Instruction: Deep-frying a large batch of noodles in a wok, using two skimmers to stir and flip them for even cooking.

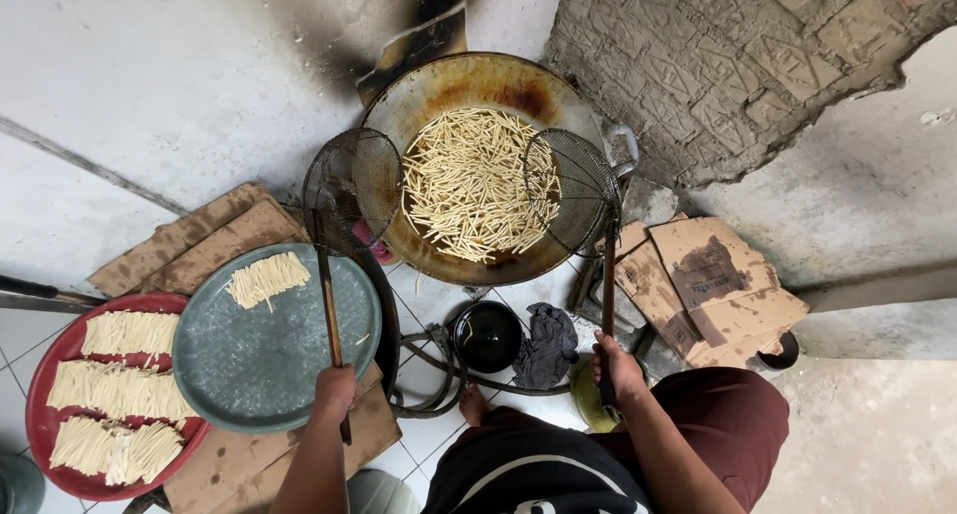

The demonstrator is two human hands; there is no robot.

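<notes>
Now both hands grip strainers: left hand (335, 388) holds one mesh skimmer (351, 188), right hand (616, 364) another skimmer (571, 191), seemingly over the wok (469, 85).

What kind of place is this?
Probably a makeshift floor-level frying spot: a big wok of pale sticks in oil against a soot-marked wall, with trays of uncooked sticks on flattened cardboard.
</notes>
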